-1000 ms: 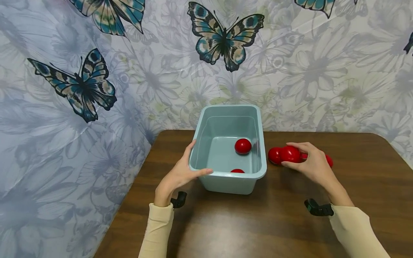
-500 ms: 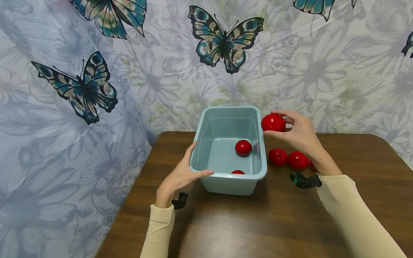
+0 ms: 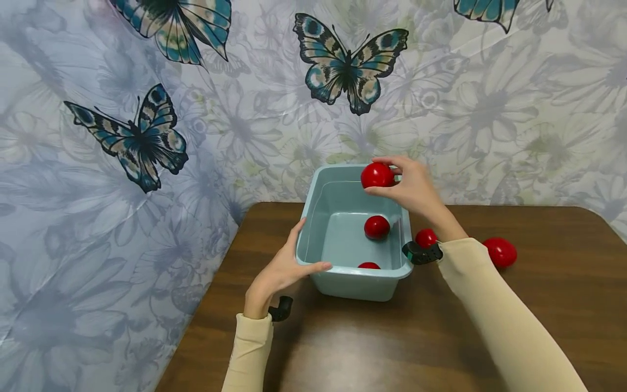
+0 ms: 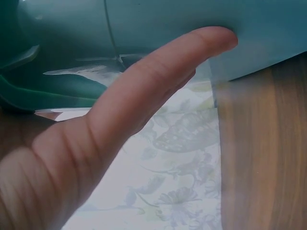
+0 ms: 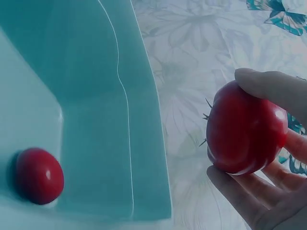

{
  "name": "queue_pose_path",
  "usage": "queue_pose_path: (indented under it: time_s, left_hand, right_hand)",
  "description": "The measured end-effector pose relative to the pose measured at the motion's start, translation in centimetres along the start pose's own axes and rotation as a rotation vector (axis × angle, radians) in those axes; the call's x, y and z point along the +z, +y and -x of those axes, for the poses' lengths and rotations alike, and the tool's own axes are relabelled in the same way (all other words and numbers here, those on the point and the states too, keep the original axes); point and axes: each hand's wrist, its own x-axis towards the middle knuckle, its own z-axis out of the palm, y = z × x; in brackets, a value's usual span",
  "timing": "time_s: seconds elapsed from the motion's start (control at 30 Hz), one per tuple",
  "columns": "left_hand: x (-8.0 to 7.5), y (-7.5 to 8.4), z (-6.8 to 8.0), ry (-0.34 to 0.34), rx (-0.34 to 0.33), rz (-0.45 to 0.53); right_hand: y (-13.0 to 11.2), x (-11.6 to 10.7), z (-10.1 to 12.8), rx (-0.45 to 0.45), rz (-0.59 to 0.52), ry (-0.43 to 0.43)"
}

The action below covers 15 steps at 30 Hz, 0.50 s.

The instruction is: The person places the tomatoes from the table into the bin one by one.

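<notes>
My right hand (image 3: pixel 413 188) holds a red tomato (image 3: pixel 376 175) between thumb and fingers, above the far right part of a pale blue-green plastic tub (image 3: pixel 355 286). Thin pointed sepals show on this tomato in the right wrist view. Inside the tub lie one tomato (image 3: pixel 376 227) on the floor and another tomato (image 3: pixel 369 265) mostly hidden by the near wall. At the tub's near left corner rests my left hand (image 3: pixel 281 269), its thumb (image 4: pixel 158 72) straight along the front and its fingers by the left side.
To the right of the tub, a tomato (image 3: pixel 426 238) lies partly behind the right wrist strap, and another tomato (image 3: pixel 499 252) shows past the sleeve. Everything stands on a brown wooden table (image 3: pixel 352 343). A butterfly-patterned wall covering (image 3: pixel 245 98) rises behind it.
My right hand has lifted a tomato from the group on the table and carried it up and left over the tub. My left hand stays at the tub's corner.
</notes>
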Motion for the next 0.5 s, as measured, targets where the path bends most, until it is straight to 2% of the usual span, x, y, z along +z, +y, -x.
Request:
queue_pose_path:
  time_s: [0.2, 0.5]
  left_hand:
    - [0.1, -0.07, -0.08, 0.004, 0.004, 0.011]
    - [0.12, 0.1, -0.05, 0.008, 0.002, -0.003]
  right_hand:
    - [-0.21, 0.87, -0.7, 0.036, -0.022, -0.047]
    - [-0.04, 0.92, -0.57, 0.032, -0.036, -0.05]
